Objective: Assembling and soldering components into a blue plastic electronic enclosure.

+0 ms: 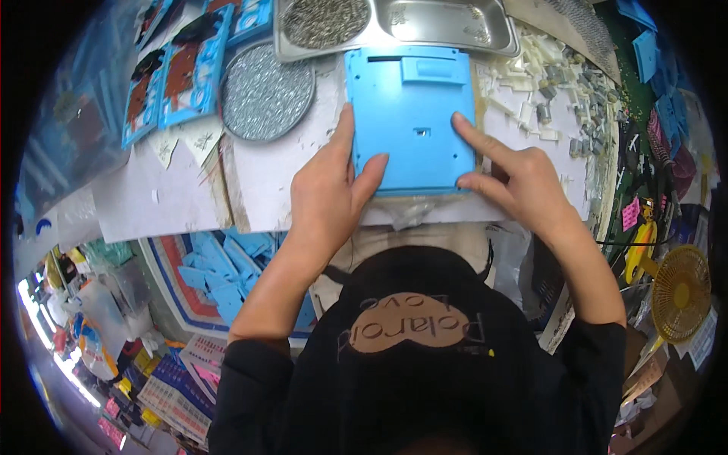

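A flat, nearly square light-blue plastic casing [402,98] lies on the white-covered worktable in front of me. Its face has a raised block near the far edge, a dark slot and a small opening below the middle. My left hand [331,178] grips its left side, fingers along the edge and thumb over the near-left part of the face. On the right side, my right hand [523,178] holds it with the index finger at the edge and the thumb by the near corner. The undersides of the fingers are partly hidden.
Beyond the casing stands a metal tray [455,45] with small metal parts. A round dish of metal pins [267,91] and blue assemblies [180,83] lie left. White and metal pieces [553,91] spread right. Blue parts [227,265] fill a bin below; a yellow fan [681,294] stands right.
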Tool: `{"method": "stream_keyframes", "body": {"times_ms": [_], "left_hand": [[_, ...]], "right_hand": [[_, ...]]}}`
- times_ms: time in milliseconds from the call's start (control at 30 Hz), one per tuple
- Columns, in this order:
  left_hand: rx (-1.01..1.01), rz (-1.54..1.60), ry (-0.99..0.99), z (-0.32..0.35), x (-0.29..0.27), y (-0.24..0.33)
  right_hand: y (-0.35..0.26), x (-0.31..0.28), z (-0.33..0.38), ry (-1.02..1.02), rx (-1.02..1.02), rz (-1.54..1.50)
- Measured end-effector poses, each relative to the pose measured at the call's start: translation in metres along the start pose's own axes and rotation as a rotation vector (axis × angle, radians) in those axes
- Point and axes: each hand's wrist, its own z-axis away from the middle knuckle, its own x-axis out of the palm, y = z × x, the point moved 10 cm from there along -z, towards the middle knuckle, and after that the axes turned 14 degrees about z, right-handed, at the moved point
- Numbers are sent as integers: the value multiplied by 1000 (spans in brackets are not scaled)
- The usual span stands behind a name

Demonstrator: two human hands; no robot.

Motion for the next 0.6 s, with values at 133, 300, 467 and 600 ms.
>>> {"method": "stream_keyframes", "body": {"times_ms": [133,300,467,600], "left_hand": [[-2,68,-45,6,-6,2],[62,211,-205,12,-4,5],[112,133,-355,14,2,-6],[150,106,-355,15,1,-9]], "right_hand": [[-16,-11,0,10,-35,257],[-9,-14,-11,-114,-91,111],[-7,-3,-10,-130,-113,-109],[-11,-2,-9,-135,-126,-124]]}}
